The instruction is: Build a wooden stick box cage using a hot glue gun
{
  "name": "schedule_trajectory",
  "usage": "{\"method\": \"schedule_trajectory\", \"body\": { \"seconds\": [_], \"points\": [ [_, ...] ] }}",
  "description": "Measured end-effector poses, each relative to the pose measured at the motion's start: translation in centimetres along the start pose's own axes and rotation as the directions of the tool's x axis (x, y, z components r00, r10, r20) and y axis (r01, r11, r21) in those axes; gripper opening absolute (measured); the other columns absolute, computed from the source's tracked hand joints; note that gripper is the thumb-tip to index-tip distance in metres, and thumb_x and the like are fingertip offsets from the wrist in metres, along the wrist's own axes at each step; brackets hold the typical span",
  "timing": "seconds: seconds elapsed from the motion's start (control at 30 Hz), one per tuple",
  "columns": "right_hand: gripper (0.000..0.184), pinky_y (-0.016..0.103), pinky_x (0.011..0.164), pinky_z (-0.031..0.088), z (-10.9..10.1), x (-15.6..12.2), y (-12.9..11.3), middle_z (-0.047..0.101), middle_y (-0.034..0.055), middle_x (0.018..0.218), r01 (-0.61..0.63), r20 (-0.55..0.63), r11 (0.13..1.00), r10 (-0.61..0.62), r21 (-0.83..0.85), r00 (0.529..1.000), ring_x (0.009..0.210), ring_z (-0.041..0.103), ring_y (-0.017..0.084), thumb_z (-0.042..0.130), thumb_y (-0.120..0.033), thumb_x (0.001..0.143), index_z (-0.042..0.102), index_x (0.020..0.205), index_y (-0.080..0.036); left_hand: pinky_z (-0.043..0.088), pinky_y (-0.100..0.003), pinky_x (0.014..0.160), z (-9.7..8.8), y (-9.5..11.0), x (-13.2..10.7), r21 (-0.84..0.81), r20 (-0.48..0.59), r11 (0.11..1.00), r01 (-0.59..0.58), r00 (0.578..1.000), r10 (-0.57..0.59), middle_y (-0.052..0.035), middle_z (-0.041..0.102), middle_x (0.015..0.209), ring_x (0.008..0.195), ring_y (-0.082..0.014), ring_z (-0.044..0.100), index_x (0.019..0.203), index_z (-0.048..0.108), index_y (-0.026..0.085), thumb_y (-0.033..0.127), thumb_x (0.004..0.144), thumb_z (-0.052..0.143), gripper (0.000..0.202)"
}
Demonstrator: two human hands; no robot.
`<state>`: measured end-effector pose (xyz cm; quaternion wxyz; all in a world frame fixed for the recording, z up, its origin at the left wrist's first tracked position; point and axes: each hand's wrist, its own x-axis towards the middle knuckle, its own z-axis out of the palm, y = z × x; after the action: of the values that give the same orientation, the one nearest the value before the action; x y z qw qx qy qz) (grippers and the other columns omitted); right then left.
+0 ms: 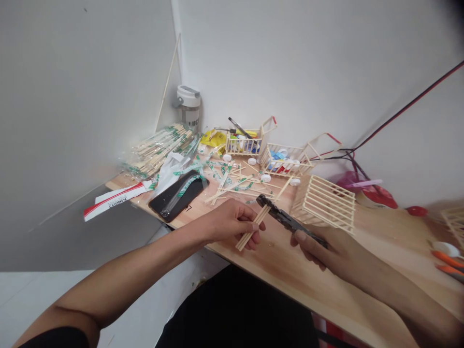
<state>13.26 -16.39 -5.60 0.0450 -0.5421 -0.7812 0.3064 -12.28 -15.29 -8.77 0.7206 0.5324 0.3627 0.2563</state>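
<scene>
The left hand [228, 223] curls closed around a few wooden sticks [251, 228], while the right hand [326, 246] firmly wraps dark pliers [288, 220], their tip just beside the sticks.

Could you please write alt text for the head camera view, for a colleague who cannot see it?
A person's left hand grips a few thin wooden sticks while the right hand holds a dark hand tool up to them. Small stick-built cages stand on the wooden table beyond.

the red-and-white paper wrapper [116, 203] reads "funny", faintly; the bottle [190, 108] shows a cut-off "luc"
</scene>
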Motion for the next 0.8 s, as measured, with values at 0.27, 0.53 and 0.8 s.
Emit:
{"method": "schedule_trajectory", "body": {
  "seconds": [0.27,0.53,0.8],
  "points": [
    [0.056,0.028,0.053,0.042,0.1,-0.1,-0.2,0.061,0.0019,0.061,0.011,-0.019,1.000,-0.011,-0.017,1.000,0.056,0.056,0.016,0.037,-0.066,0.093,0.067,0.084,-0.020,0.056,-0.024,0.058,0.2,0.2,-0.1,0.011,-0.032,0.999,0.035,0.999,-0.034,-0.0039,0.068,0.069,0.057,-0.0129,0.068,0.092,0.065,0.008,0.016,0.083,0.058,0.014],
    [0.060,0.027,0.054,0.045,0.7,0.0,0.7,0.059,0.0025,0.065,-0.022,0.007,0.999,0.022,0.045,1.000,0.060,0.057,0.016,0.034,-0.069,0.095,0.065,0.085,-0.019,0.054,-0.023,0.055,0.2,-0.1,0.0,-0.017,-0.020,0.999,0.028,0.999,-0.029,-0.0045,0.069,0.069,0.056,-0.0141,0.068,0.091,0.064,0.008,0.020,0.082,0.061,0.015],
    [0.064,0.027,0.052,0.043,0.6,-0.1,0.6,0.059,0.0024,0.063,-0.055,0.024,0.998,0.055,0.033,0.998,0.057,0.055,0.015,0.033,-0.072,0.093,0.065,0.083,-0.018,0.054,-0.023,0.054,0.0,-0.4,-0.1,-0.007,-0.016,1.000,0.007,1.000,-0.007,-0.0066,0.070,0.069,0.056,-0.0156,0.069,0.089,0.066,0.008,0.033,0.075,0.073,0.029]
  ]
}}
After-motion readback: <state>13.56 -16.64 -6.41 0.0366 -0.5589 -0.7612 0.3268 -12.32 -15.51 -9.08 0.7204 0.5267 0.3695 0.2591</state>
